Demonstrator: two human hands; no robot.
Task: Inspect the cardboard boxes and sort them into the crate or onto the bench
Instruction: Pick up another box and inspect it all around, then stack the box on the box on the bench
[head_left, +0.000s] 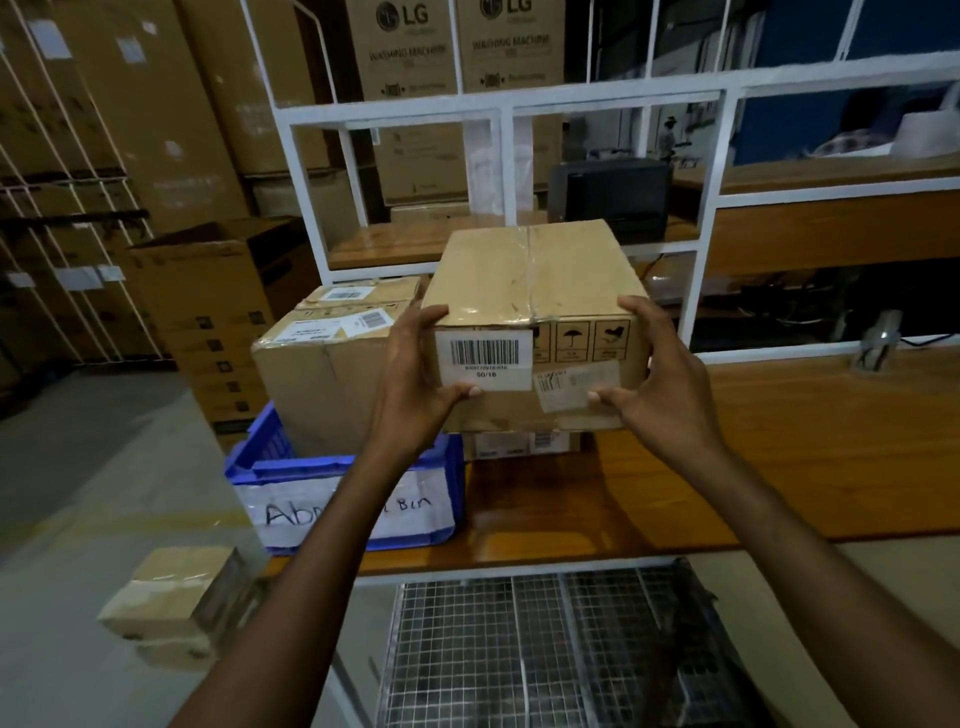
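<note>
Left grip (415, 374) and right grip (660, 384) clamp one cardboard box (535, 291) — held over the tabletop (779, 467).
Fingers (434, 314) curl over its top corners, thumbs (462, 391) press the labelled front face; blue crate (254, 452), holding a bigger box (322, 374), sits lower left.

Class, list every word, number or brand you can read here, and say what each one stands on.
"LG" and "WASHING MACHINE": tall cartons at the back.
"50/18": barcode label on the held cardboard box.
"Ab… Bin": paper sign on the blue crate; middle hidden by an arm.
Too blurred: digits under that barcode, labels on the box in the crate.
</note>
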